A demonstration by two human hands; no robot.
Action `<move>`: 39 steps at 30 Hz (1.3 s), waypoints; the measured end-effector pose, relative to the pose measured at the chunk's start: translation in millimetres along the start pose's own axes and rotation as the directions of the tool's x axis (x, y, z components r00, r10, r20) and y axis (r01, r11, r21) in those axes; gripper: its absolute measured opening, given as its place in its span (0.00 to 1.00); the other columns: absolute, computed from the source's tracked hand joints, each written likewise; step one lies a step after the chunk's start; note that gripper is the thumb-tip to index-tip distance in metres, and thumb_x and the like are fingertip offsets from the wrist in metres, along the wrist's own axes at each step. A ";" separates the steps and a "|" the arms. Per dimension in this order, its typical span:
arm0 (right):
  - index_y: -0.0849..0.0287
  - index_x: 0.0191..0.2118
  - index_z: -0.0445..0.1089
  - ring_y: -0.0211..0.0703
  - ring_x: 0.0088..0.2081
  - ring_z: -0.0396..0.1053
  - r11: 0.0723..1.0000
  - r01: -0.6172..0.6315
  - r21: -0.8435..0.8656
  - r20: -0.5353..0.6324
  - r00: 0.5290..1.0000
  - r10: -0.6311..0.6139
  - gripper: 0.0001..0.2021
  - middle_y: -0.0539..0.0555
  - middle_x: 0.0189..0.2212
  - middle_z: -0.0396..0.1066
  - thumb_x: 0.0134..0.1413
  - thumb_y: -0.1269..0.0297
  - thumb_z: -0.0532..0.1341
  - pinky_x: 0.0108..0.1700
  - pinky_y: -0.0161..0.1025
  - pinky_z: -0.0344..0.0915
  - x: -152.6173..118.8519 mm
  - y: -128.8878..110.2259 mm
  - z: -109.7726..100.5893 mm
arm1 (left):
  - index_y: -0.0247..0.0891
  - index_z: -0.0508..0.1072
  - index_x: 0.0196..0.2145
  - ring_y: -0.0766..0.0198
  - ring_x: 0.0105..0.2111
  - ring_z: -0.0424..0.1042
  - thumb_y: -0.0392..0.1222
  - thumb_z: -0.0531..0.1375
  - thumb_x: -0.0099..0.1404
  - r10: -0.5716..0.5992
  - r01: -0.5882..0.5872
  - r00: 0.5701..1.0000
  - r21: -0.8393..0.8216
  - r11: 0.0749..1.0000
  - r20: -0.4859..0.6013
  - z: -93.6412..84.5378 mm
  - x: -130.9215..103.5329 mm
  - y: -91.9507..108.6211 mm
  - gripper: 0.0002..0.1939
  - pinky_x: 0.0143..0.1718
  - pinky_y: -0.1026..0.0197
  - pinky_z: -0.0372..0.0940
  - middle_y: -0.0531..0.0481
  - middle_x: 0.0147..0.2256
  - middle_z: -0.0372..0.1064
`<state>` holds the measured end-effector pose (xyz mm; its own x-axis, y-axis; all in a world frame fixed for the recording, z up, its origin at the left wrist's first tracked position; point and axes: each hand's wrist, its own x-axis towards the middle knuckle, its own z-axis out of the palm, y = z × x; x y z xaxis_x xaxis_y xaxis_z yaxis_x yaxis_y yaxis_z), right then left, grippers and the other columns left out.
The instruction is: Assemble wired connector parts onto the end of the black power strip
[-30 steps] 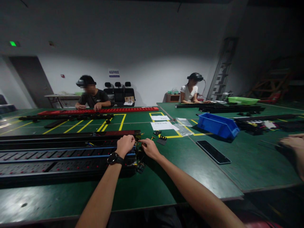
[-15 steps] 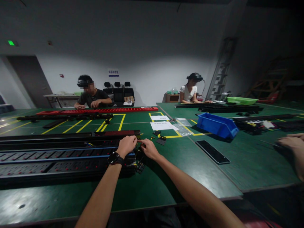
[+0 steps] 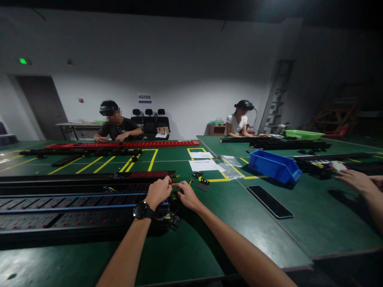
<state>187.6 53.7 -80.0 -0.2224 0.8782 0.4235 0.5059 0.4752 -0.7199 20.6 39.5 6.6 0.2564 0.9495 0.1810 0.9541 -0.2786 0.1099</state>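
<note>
My left hand [image 3: 159,191], with a black watch on its wrist, is closed at the right end of a long black power strip [image 3: 72,200] with rows of sockets and red dots. My right hand [image 3: 188,196] meets it there, its fingers bent and the index fingertip almost touching the left fingers. What the fingertips of both hands hold is too small and hidden to make out. Beneath them, small black end parts and wires [image 3: 175,220] stick out of the strip's end. A second socket strip [image 3: 60,217] lies alongside, nearer to me.
Small black parts [image 3: 203,183], papers [image 3: 203,165] and clear bags [image 3: 231,171] lie ahead. To the right are a phone [image 3: 270,202] and a blue bin [image 3: 273,165]. A co-worker's hand [image 3: 356,181] reaches in at the right edge. Two people sit across the green table [image 3: 233,223].
My view has tipped up slightly, so the table sits lower. My hands stay together at the strip's end. The co-worker's hand at the right has moved forward to the parts there.
</note>
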 end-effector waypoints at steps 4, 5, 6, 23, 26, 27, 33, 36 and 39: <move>0.54 0.56 0.74 0.44 0.48 0.68 1.000 0.000 0.001 -0.045 0.999 0.000 0.27 0.54 0.45 0.68 0.52 0.80 0.56 0.56 0.41 0.64 -0.1 1.4 2.1 | 0.43 0.72 0.45 0.50 0.44 0.78 0.45 0.53 0.70 -0.007 0.007 1.000 -0.002 1.000 0.001 -2.4 -2.3 4.0 0.12 0.42 0.55 0.68 0.43 0.42 0.79; 0.55 0.56 0.73 0.44 0.48 0.68 1.000 -0.002 -0.004 -0.068 0.998 0.002 0.27 0.55 0.45 0.69 0.52 0.80 0.56 0.56 0.41 0.64 -0.1 1.7 2.9 | 0.43 0.73 0.45 0.51 0.44 0.78 0.45 0.53 0.70 -0.002 0.002 1.000 -0.008 1.000 -0.001 -2.7 -2.7 4.3 0.12 0.42 0.55 0.69 0.43 0.43 0.79; 0.55 0.56 0.73 0.44 0.48 0.68 1.000 -0.006 -0.011 -0.092 0.996 0.005 0.26 0.55 0.45 0.69 0.53 0.80 0.56 0.55 0.42 0.64 0.0 1.7 3.6 | 0.43 0.73 0.45 0.52 0.45 0.78 0.45 0.53 0.70 0.010 -0.010 1.000 -0.016 1.000 -0.005 -2.8 -3.0 4.1 0.12 0.42 0.56 0.69 0.44 0.43 0.78; 0.57 0.47 0.77 0.50 0.47 0.67 0.633 -0.365 -0.682 -0.328 0.927 0.181 0.14 0.58 0.45 0.77 0.66 0.68 0.54 0.46 0.39 0.60 -5.2 8.2 -101.6 | 0.53 0.80 0.48 0.55 0.51 0.75 0.44 0.53 0.70 0.093 -0.095 0.995 -0.097 0.991 -0.025 0.0 -3.5 -3.9 0.17 0.47 0.58 0.70 0.52 0.51 0.77; 0.57 0.45 0.78 0.50 0.46 0.68 0.603 -0.359 -0.712 -0.293 0.933 0.209 0.14 0.58 0.44 0.77 0.66 0.68 0.53 0.44 0.39 0.59 -6.9 11.6 -101.4 | 0.54 0.81 0.47 0.55 0.51 0.76 0.44 0.53 0.70 0.065 -0.068 0.997 -0.100 0.993 -0.030 -1.4 -4.6 -2.8 0.17 0.47 0.57 0.70 0.54 0.50 0.78; 0.58 0.44 0.78 0.50 0.46 0.67 0.596 -0.350 -0.722 -0.280 0.937 0.211 0.14 0.58 0.44 0.77 0.66 0.68 0.53 0.43 0.39 0.59 -7.1 11.4 -99.4 | 0.54 0.81 0.47 0.55 0.50 0.76 0.44 0.53 0.69 0.056 -0.059 0.998 -0.097 0.994 -0.036 -1.4 -4.8 -2.4 0.17 0.47 0.57 0.70 0.54 0.50 0.79; 0.59 0.44 0.77 0.52 0.48 0.66 0.589 -0.314 -0.745 -0.221 0.949 0.226 0.13 0.61 0.46 0.74 0.66 0.67 0.54 0.44 0.40 0.60 -7.9 7.6 -87.6 | 0.51 0.80 0.46 0.55 0.47 0.78 0.43 0.54 0.68 0.022 -0.027 0.998 -0.091 0.995 -0.056 -0.2 -3.4 -2.1 0.16 0.45 0.58 0.70 0.52 0.47 0.80; 0.58 0.46 0.77 0.53 0.49 0.65 0.598 -0.320 -0.735 -0.232 0.947 0.222 0.13 0.62 0.47 0.73 0.65 0.68 0.55 0.45 0.42 0.61 -9.1 7.2 -86.7 | 0.51 0.81 0.45 0.55 0.47 0.78 0.42 0.54 0.67 0.034 -0.039 0.998 -0.094 0.995 -0.057 -1.5 -3.5 -2.2 0.16 0.45 0.58 0.70 0.52 0.47 0.80; 0.59 0.46 0.78 0.55 0.50 0.65 0.605 -0.336 -0.721 -0.250 0.942 0.225 0.13 0.64 0.47 0.73 0.64 0.68 0.56 0.47 0.44 0.61 -10.1 7.5 -86.7 | 0.52 0.82 0.44 0.54 0.48 0.77 0.43 0.54 0.68 0.058 -0.061 0.996 -0.052 0.997 -0.065 -4.6 -4.9 -0.9 0.16 0.47 0.56 0.70 0.52 0.48 0.79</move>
<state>265.8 43.7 -42.1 0.1129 0.9202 0.3747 0.9823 -0.0466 -0.1815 17.8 34.5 10.0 0.3003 0.9204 0.2505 0.9272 -0.3433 0.1497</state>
